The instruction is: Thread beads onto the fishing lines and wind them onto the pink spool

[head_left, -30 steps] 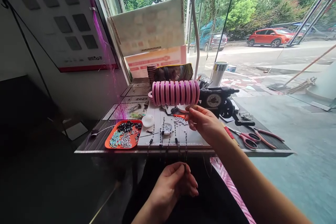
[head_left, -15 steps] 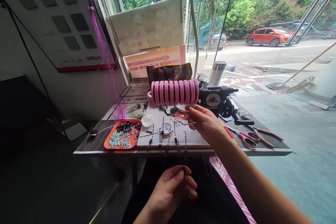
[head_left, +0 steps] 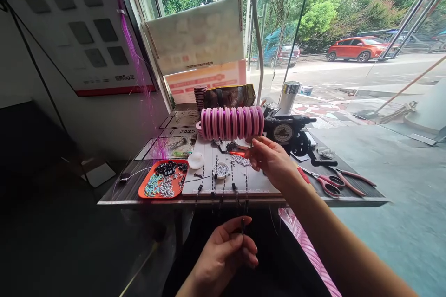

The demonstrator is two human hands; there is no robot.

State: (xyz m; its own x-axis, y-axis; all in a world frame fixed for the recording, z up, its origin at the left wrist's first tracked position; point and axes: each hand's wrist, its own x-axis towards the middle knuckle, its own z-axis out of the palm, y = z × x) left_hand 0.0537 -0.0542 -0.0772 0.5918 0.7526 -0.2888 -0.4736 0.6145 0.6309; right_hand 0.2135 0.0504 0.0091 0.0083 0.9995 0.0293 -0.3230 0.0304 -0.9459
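Observation:
My left hand point(head_left: 225, 253) is low, below the table's front edge, and pinches a small dark bead on a thin line point(head_left: 243, 225). The line runs up over the white board point(head_left: 258, 183), where several beaded lines point(head_left: 223, 188) hang off the front. My right hand point(head_left: 270, 160) is raised over the board, fingers closed on something small near the row of pink spools point(head_left: 232, 123). What it holds I cannot make out.
An orange tray point(head_left: 160, 184) of beads lies left of the board, with a small round dish point(head_left: 220, 169) of beads on it. Red-handled pliers and scissors point(head_left: 331, 183) lie to the right. A black winder point(head_left: 287, 132), a lamp stem point(head_left: 259, 51) and a metal can point(head_left: 289, 96) stand behind.
My right hand has risen a little toward the pink spools. My left hand has shifted its pinch on the bead, thumb and forefinger now raised around it.

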